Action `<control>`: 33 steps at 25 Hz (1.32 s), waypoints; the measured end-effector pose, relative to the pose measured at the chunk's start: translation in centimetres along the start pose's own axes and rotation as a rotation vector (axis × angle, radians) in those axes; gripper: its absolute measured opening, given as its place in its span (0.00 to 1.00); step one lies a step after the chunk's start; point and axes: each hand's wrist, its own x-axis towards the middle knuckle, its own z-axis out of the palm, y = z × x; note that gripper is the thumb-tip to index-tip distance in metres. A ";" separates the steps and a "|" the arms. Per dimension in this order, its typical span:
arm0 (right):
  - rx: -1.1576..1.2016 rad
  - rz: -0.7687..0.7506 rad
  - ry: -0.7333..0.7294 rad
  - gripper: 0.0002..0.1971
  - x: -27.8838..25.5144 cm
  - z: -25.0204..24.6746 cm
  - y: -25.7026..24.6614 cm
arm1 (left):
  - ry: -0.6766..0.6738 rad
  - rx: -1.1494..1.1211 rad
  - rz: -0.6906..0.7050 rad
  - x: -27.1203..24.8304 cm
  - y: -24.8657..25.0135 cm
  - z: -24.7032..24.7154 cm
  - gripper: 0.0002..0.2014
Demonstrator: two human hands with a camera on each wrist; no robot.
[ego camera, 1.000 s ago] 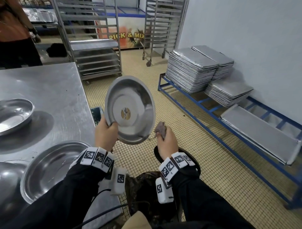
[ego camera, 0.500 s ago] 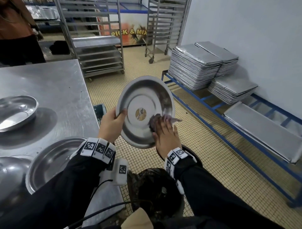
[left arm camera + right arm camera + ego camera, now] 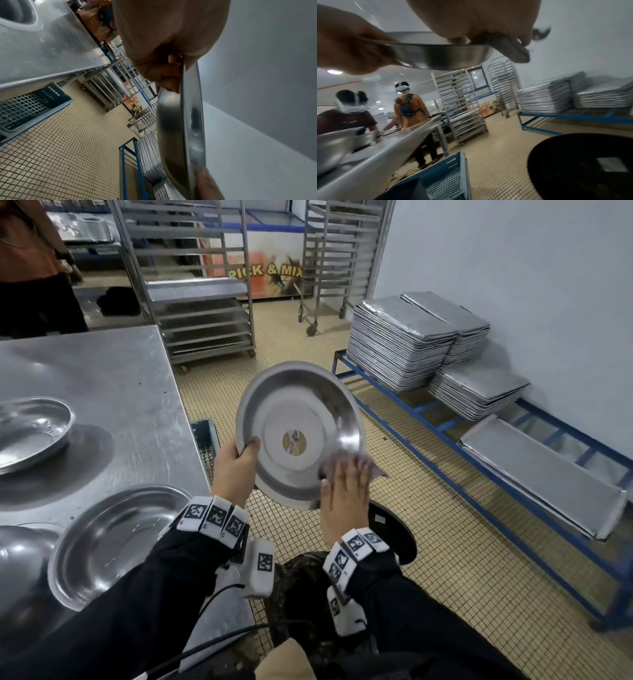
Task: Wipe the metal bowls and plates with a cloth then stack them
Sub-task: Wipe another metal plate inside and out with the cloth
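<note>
Steel plate [image 3: 301, 436], tilted up off the table's edge over the tiled floor, is pinched at its left rim by the left hand [image 3: 234, 470], thumb inside, fingers behind. A round sticker [image 3: 294, 442] sits in its well. The right hand [image 3: 344, 498] presses a grey cloth [image 3: 363, 469] flat-fingered against the lower right rim. On the steel table [image 3: 113, 392] lie a shallow bowl [image 3: 32, 433] and another plate [image 3: 109, 542], nothing inside either.
</note>
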 end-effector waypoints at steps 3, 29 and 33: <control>0.118 0.051 0.111 0.31 2.5 -1.8 1.9 | -0.076 0.019 -0.033 -1.4 0.0 0.1 0.10; 0.635 0.424 -0.032 0.13 2.5 -4.4 -0.2 | -0.056 0.008 0.076 -0.5 -0.4 -0.4 0.11; 0.513 0.144 -0.080 0.25 0.9 -2.6 -0.6 | -0.010 0.136 0.108 -0.1 -0.7 -0.4 0.06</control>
